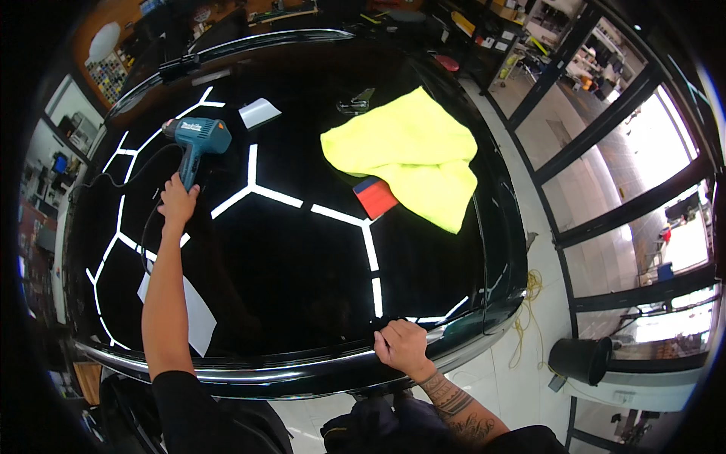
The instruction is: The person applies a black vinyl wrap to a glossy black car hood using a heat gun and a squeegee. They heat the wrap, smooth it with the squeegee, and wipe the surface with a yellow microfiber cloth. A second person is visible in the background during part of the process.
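My left hand (pixel 178 203) grips the handle of a teal Makita heat gun (pixel 203 136), whose nozzle points left over a glossy black car panel (pixel 283 272). At the panel's chrome-trimmed near edge, my right hand (pixel 401 347) is curled around a small black object (pixel 376 326), mostly hidden by the fingers. A bright yellow cloth (pixel 405 144) lies crumpled on the right half of the panel. From under it sticks a red and blue flat piece (pixel 375 197), perhaps a squeegee card. A white sheet (pixel 198 318) lies partly beneath my left forearm.
A small white sheet (pixel 260 113) and a small dark object (pixel 356 103) rest farther back on the panel. The gun's cord (pixel 122 183) trails left. On the floor at right are a yellow cord (pixel 530 301) and a black bucket (pixel 579 360), beside framed glass panes (pixel 595 204).
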`<state>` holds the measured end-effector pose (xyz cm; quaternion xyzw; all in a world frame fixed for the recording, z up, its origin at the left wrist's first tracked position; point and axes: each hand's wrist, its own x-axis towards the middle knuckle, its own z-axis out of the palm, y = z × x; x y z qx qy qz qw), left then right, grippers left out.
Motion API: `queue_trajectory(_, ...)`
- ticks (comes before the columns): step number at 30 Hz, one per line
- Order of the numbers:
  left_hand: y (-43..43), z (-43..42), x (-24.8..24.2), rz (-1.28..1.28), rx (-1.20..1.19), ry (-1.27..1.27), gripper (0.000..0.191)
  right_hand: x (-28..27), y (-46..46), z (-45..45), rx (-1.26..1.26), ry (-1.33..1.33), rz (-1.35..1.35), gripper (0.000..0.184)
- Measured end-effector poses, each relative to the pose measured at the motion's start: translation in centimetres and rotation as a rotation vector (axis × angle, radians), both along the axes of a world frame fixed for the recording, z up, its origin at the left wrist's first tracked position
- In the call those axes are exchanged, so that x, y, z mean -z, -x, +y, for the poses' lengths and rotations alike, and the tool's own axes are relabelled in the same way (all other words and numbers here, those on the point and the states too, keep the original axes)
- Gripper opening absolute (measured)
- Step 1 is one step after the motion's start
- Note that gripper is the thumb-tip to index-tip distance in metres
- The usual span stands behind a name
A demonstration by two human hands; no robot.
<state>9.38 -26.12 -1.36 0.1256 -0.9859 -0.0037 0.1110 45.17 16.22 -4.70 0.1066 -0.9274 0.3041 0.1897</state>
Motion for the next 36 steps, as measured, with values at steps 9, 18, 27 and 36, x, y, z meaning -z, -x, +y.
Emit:
queue_trajectory(9,1.0,-0.1,-3.7,0.028,0.126,-0.125,0.058,0.0,-0.1,-0.6,0.014,0.001,0.044,0.024)
queue_trajectory(18,-18.1,6.4,-5.6,0.053,0.284,-0.212,0.052,0.4,-1.3,-1.4,0.168,0.031,0.136,0.029)
queue_trajectory(27,-25.0,7.5,-2.5,0.048,0.287,-0.182,0.056,0.6,-2.8,-1.6,0.178,0.060,0.056,0.031)
queue_trajectory(36,-24.3,5.0,0.8,0.025,0.369,-0.120,0.065,3.8,-3.9,-1.3,0.078,-0.040,0.030,0.064)
